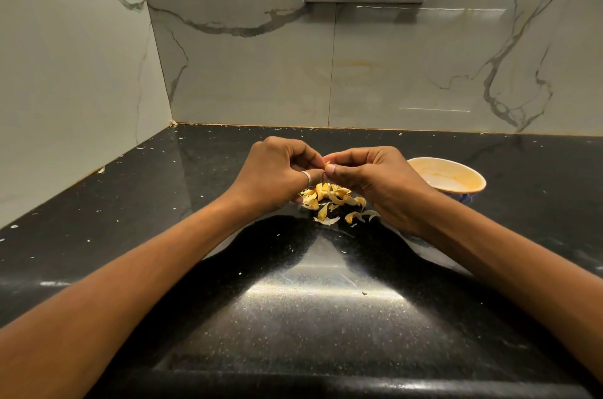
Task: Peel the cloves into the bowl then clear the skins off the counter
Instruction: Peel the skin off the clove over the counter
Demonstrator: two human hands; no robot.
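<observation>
While papery skins [329, 203] litter the counter [293, 317], left hand [277, 172] and right hand [375, 178] (fingers curled) pinch, seemingly, a clove [327, 165].

One bowl [454, 175], two hands [277, 172] [375, 178] (many skins [329, 203])

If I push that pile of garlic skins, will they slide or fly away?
Probably scatter: the garlic skins look thin, curled and papery, so likely very light. Stray flecks dot the counter, so they may drift easily.

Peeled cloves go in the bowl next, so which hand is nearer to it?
Right. The right hand is beside the bowl; the left hand, across the clove they pinch, is farther.
</observation>
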